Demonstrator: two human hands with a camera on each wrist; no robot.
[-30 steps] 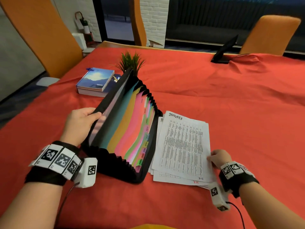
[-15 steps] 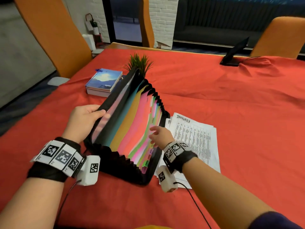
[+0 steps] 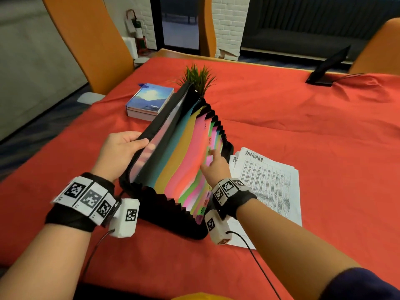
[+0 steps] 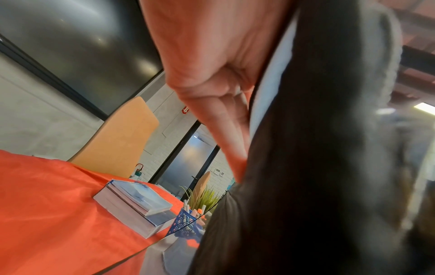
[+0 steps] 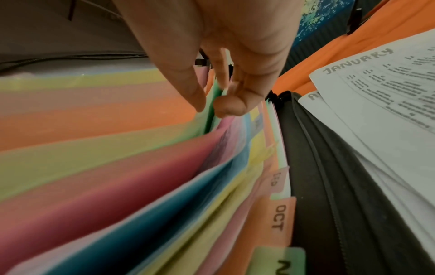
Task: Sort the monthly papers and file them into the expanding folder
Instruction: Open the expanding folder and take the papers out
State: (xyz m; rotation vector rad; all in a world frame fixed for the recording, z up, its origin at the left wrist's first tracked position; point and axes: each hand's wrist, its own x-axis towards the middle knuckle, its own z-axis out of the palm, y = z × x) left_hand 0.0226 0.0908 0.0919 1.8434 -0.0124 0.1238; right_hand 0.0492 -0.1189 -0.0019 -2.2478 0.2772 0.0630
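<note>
**Hands at the open expanding folder**

While the left hand (image 3: 118, 151) grips the black front flap of the expanding folder (image 3: 173, 169), the right hand (image 3: 215, 167) reaches into the coloured dividers (image 5: 141, 167), its fingertips (image 5: 226, 108) pinching one divider's edge. Just right of the folder, the monthly papers (image 3: 268, 185) lie stacked on the red surface (image 3: 303, 126), "JANUARY" on top. Behind stand books (image 3: 149, 101) and a plant (image 3: 199, 77).
</note>
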